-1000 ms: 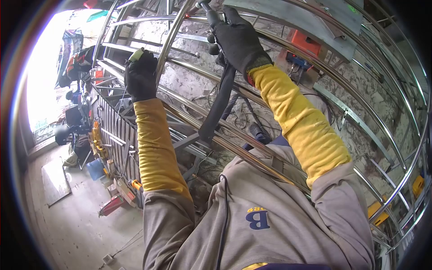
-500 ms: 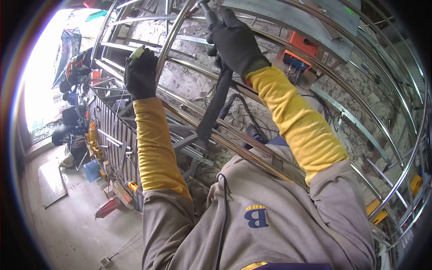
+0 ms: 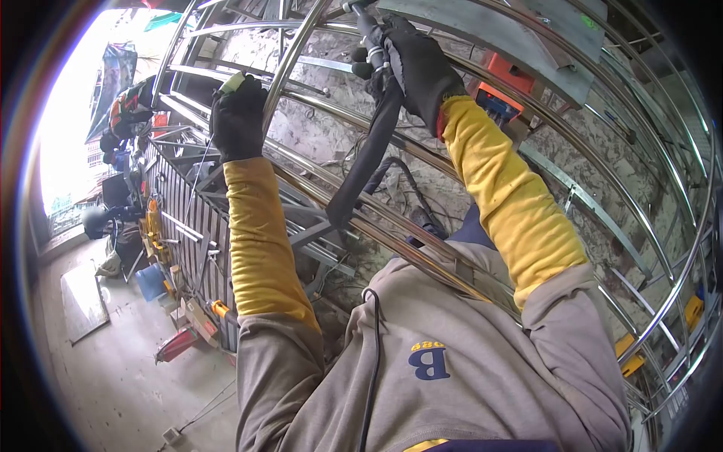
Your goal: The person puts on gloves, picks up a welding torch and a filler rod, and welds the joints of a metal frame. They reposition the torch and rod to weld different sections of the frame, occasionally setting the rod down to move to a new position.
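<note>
My right hand (image 3: 425, 71), in a black glove, is closed around a welding torch (image 3: 370, 34) near the top of the view. The torch's head points up and left, near the curved bright metal tube (image 3: 290, 64) but apart from it. A black-sleeved torch cable (image 3: 369, 154) hangs down from the grip across the rails. My left hand (image 3: 239, 120), also gloved in black, is closed just left of that tube. A pale green piece (image 3: 233, 82) shows at its fingertips, and a thin wire (image 3: 200, 173) runs down from the hand. Its fingers partly hide what they grip.
Shiny metal rails (image 3: 407, 252) cross in front of my body, with more curved tubes (image 3: 663, 248) at right. An orange-and-blue machine (image 3: 501, 87) stands beyond them beside a grey sheet (image 3: 497, 34). Left are a slatted metal panel (image 3: 184, 226), a blue container (image 3: 154, 283) and tools.
My right hand has moved right and slightly down with the torch, drawing the torch head away from the curved tube. The cable has shifted along. My left hand has barely moved.
</note>
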Demonstrator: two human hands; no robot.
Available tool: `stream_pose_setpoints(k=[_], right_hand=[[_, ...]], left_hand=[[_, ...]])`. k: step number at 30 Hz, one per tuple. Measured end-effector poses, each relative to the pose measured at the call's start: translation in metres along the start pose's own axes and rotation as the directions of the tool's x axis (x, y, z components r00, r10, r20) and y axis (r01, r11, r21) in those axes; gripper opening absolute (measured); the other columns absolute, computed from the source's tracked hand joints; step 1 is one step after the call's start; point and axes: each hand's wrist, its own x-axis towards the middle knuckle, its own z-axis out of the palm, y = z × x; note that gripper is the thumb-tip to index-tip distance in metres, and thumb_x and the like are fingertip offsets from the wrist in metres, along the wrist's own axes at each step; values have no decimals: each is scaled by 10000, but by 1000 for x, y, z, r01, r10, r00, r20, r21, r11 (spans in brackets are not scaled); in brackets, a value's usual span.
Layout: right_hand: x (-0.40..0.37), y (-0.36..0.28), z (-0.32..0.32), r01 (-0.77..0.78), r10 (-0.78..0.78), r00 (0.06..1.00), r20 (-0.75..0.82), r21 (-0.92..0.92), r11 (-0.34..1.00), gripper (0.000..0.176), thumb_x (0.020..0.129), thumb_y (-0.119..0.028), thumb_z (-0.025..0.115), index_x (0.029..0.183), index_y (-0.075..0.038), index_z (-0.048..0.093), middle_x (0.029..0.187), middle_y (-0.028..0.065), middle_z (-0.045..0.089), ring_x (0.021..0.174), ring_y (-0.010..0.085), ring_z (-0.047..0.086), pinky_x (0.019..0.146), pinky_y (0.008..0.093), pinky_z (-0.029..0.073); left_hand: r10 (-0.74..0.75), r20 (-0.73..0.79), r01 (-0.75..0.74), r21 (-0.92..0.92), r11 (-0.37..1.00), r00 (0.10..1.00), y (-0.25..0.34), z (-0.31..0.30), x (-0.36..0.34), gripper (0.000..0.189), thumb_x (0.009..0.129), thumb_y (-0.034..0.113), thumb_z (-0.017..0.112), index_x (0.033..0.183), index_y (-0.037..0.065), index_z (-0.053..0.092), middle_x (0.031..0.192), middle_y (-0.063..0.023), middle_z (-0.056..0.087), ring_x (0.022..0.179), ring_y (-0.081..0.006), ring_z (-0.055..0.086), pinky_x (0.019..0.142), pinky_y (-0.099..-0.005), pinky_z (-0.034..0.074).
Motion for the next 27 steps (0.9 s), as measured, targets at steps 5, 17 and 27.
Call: stream_pose_setpoints(k=[5, 17, 27], right_hand=[[-21, -50, 35, -112, 83, 964, -251, -102, 988, 583, 1011, -221, 522, 1574, -113, 412, 682, 118, 662, 551, 203, 651, 533, 360, 516], [-21, -50, 33, -134, 113, 968, -224, -84, 987, 569, 1035, -239, 494, 1587, -143, 392, 750, 106, 683, 589, 180, 658, 520, 336, 516], [-15, -28, 13, -164, 212, 976, -57, 453, 876, 268, 1068, -224, 513, 1275, -63, 568, 997, 120, 724, 772, 176, 735, 590, 307, 583]], left_hand=[[-355, -78, 235, -617, 751, 931, 24, 15, -3, 303, 958, 62, 562, 1161, -145, 650, 1126, -224, 701, 1021, -280, 704, 920, -380, 566], [-60, 21, 62, -74, 995, 998, 4, 8, -3, 428, 1051, 184, 415, 1168, -167, 629, 1098, -238, 683, 998, -301, 679, 898, -373, 535], [-218, -28, 188, -402, 896, 976, 16, 10, -2, 324, 1003, 113, 494, 1137, -125, 667, 1053, -168, 713, 948, -254, 696, 860, -343, 551]])
